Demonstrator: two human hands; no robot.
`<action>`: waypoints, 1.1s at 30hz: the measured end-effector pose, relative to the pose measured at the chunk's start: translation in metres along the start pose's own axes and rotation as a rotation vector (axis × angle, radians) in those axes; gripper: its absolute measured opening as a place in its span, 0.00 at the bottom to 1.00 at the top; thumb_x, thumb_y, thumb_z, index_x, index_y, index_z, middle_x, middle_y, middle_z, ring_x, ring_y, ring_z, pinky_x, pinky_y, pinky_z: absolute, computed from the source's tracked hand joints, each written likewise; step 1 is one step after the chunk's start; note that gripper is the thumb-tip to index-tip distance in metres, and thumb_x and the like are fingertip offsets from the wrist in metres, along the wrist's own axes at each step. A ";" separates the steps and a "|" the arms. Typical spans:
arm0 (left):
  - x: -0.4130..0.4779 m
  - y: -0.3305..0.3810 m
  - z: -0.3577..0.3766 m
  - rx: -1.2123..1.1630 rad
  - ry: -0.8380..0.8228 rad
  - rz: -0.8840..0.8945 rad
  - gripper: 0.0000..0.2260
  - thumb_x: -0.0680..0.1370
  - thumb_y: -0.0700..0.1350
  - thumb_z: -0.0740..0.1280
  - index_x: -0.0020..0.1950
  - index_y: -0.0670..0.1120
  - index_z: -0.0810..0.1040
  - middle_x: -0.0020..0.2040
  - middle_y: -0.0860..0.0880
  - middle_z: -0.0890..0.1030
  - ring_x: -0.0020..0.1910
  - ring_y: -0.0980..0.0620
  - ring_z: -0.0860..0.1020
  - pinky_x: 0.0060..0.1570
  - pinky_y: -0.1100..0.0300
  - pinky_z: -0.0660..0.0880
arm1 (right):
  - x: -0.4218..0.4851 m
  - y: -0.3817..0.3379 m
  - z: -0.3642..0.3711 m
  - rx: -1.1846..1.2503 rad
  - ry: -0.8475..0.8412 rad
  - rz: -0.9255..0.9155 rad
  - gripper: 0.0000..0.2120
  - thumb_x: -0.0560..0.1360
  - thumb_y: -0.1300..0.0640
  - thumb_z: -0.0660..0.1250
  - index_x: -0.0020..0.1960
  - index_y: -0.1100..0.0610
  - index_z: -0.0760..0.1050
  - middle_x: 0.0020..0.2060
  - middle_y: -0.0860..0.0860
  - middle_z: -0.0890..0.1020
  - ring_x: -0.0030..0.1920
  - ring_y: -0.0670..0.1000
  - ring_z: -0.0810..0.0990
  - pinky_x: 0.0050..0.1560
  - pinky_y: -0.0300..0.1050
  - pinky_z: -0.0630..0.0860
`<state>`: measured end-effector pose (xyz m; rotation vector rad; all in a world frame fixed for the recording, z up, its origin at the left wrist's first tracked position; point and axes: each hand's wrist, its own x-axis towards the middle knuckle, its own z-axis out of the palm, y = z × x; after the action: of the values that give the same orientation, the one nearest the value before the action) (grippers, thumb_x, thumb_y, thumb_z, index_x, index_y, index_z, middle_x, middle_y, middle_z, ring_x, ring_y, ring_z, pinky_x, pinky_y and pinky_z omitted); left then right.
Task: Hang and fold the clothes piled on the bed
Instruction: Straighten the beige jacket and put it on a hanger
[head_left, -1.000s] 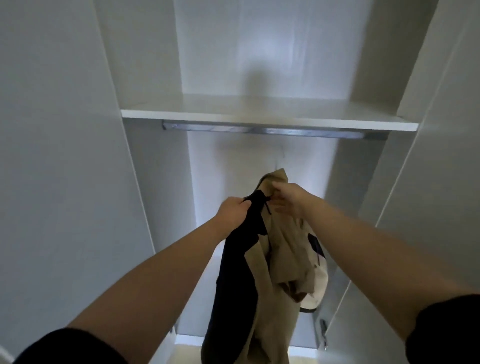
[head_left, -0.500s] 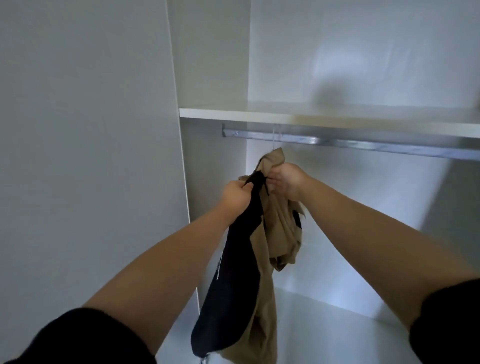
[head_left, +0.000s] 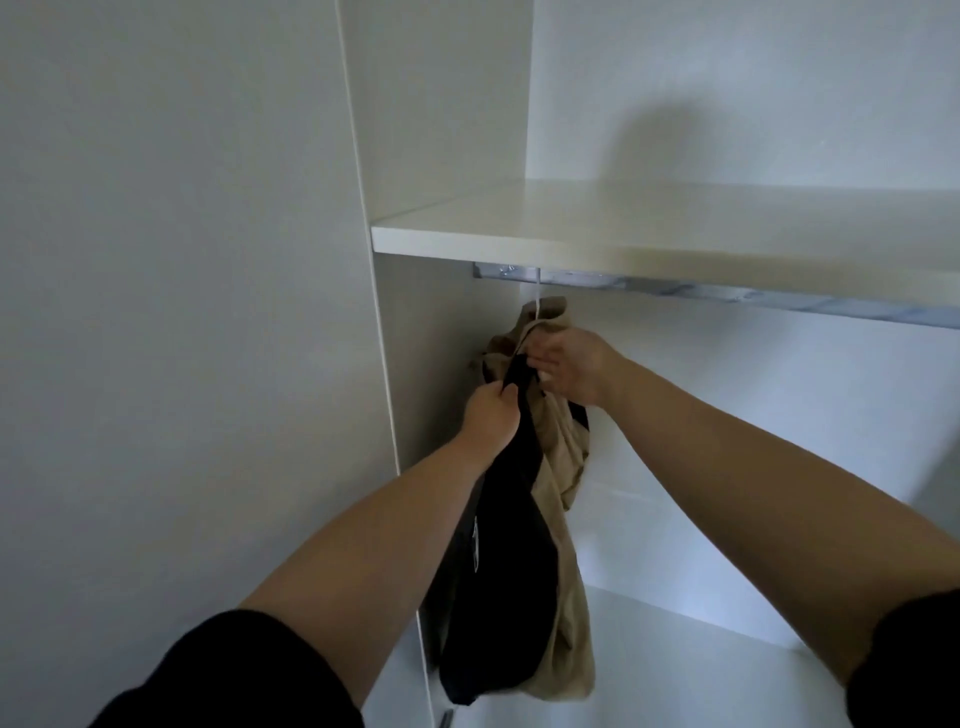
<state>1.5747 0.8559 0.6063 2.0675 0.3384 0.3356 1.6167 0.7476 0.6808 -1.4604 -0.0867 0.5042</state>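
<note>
A beige garment (head_left: 563, 452) with a black garment (head_left: 498, 561) against it hangs from a thin white hanger hook (head_left: 538, 291) on the metal rail (head_left: 727, 293) at the wardrobe's left end. My left hand (head_left: 491, 415) grips the top of the black fabric just below the hook. My right hand (head_left: 574, 366) holds the beige collar area right beside it, fingers bent round the cloth. The hanger's body is hidden inside the clothes.
A white shelf (head_left: 649, 228) runs just above the rail. The wardrobe's left side panel (head_left: 415, 364) stands close to the clothes, with a white wall (head_left: 182, 312) further left. The wardrobe floor (head_left: 727, 686) lies below, to the right.
The clothes have moved up and left, and the hook now reaches the rail near its left end. The view swung right and closer to the shelf. Both hands stay on the fabric.
</note>
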 end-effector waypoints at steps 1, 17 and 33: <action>0.000 -0.009 0.001 0.013 -0.006 -0.011 0.13 0.83 0.43 0.56 0.43 0.39 0.74 0.38 0.47 0.76 0.41 0.47 0.73 0.30 0.64 0.61 | 0.002 0.004 0.001 -0.002 0.011 0.014 0.16 0.80 0.63 0.56 0.66 0.65 0.71 0.64 0.58 0.74 0.68 0.55 0.70 0.66 0.51 0.67; -0.086 0.043 0.009 0.273 0.014 0.012 0.22 0.79 0.43 0.59 0.73 0.42 0.62 0.68 0.41 0.68 0.67 0.42 0.67 0.65 0.48 0.68 | -0.107 0.033 -0.063 -0.637 0.291 -0.141 0.17 0.80 0.63 0.57 0.67 0.66 0.69 0.65 0.61 0.73 0.65 0.59 0.72 0.49 0.40 0.69; -0.304 0.110 0.053 0.912 0.115 0.647 0.32 0.81 0.53 0.55 0.78 0.49 0.41 0.78 0.43 0.44 0.77 0.43 0.43 0.73 0.44 0.47 | -0.341 0.078 -0.143 -1.476 0.576 -0.521 0.26 0.79 0.56 0.59 0.75 0.59 0.58 0.76 0.58 0.56 0.76 0.56 0.54 0.75 0.55 0.52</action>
<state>1.3249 0.6473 0.6459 3.0438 -0.1787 0.7956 1.3415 0.4887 0.6712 -2.8231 -0.4263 -0.6077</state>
